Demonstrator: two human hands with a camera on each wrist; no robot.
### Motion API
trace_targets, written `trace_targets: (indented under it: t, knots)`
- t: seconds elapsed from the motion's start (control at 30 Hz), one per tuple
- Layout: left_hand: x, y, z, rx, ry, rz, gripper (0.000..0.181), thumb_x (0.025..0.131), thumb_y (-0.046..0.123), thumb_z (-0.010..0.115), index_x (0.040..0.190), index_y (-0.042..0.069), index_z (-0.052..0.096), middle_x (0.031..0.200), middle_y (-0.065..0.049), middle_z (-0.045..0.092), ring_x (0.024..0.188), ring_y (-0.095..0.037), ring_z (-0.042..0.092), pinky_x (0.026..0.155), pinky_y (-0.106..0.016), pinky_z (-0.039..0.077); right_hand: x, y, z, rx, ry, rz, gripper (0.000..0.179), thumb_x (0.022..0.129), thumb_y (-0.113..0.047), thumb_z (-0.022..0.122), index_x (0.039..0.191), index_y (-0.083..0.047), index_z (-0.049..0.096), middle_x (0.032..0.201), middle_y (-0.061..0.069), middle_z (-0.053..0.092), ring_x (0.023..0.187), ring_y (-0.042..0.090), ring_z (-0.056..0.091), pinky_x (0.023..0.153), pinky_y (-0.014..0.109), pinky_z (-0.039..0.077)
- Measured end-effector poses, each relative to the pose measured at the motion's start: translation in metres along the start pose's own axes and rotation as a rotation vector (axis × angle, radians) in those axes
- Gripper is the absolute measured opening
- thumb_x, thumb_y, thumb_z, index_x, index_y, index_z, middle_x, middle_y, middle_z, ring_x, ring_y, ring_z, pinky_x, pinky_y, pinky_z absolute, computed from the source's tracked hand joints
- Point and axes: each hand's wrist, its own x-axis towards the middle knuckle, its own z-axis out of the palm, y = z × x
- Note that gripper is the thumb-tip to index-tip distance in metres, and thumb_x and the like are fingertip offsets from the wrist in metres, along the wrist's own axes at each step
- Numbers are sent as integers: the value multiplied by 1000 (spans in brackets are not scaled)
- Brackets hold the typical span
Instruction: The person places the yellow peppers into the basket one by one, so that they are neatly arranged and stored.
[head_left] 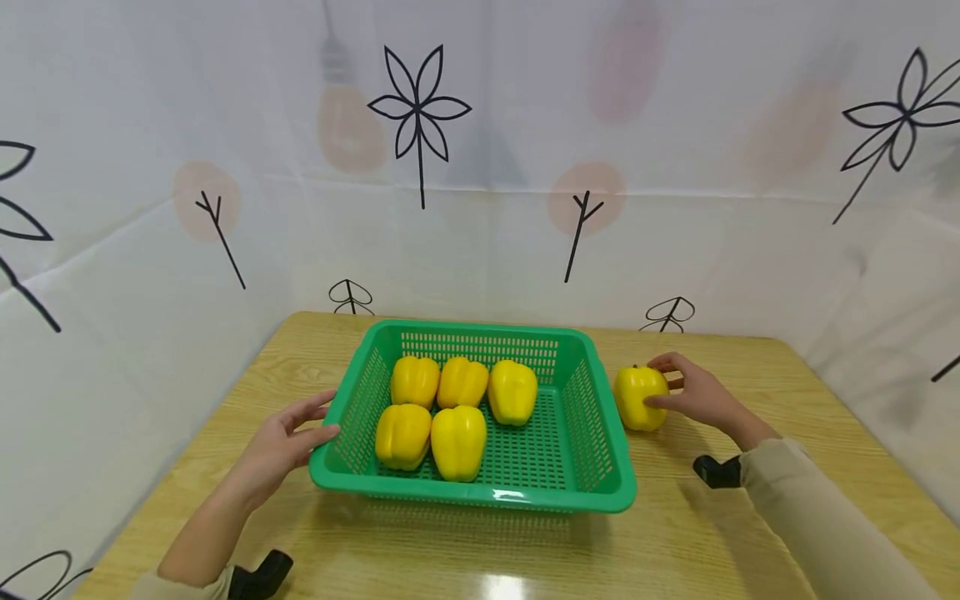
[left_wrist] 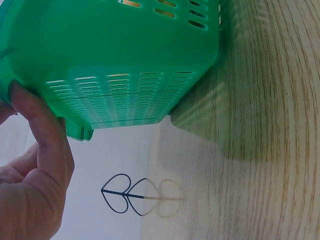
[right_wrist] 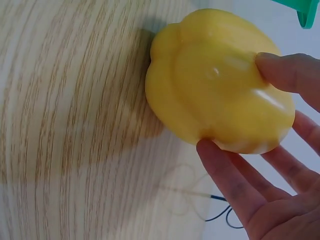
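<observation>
A green plastic basket [head_left: 480,493] with slotted walls holds several yellow bell peppers [head_left: 459,443] toward its left side. My left hand [head_left: 279,448] grips the basket's left rim, thumb on top and fingers curled under the edge; the left wrist view shows those fingers [left_wrist: 47,131] against the outer wall. Just right of the basket, one more yellow bell pepper [head_left: 637,400] stands with its stem up. My right hand [head_left: 701,393] holds it between thumb and fingers from the right side. Close up in the right wrist view, the thumb [right_wrist: 282,72] and fingertips press on its smooth skin.
Everything stands on a light wooden table [head_left: 480,554]. Behind it and at the sides hangs a pale cloth [head_left: 487,250] printed with flowers and twigs. Black wrist pieces [head_left: 717,472] stick out at both sleeves, close over the tabletop.
</observation>
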Motion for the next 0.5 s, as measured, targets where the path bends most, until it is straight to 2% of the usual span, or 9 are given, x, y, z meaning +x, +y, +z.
trace_targets:
  t: [0.23,0.5]
  knots:
    - [0,2,-1,-1,-1,6,65,92,23,62,146,6,30,136,-23,32,97,-15,58,77,-33,51,-4,-8,-2,-24,7,-28,63,81,-28,73,127,4,45,123,27,47,102,43,52,79,48,49]
    - [0,1,0,-12,0,5,65,92,21,62,146,5,30,136,-22,33,96,-15,59,77,-34,51,-9,-22,-15,-55,60,-60,63,82,-27,73,127,6,45,122,28,47,101,45,52,75,48,50]
